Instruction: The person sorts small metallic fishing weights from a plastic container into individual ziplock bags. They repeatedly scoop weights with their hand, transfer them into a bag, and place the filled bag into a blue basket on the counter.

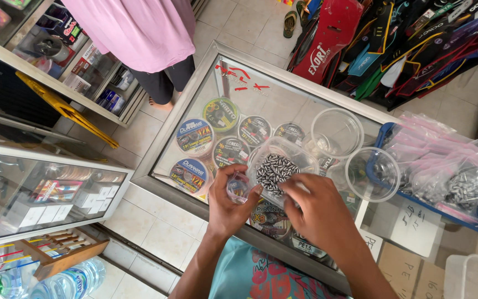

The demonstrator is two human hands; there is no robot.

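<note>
The left hand (229,200) pinches a small clear plastic bag (238,187); keeping its mouth open seems wise. Just right of that grip, the right hand (319,210) closes over a clear tub of small dark sinkers (275,169). Beyond lie the glass counter (283,102), empty cups (337,132) and a tiled floor (156,227).

Single head-worn view, steeply downward, close above a glass counter (195,94).
</note>
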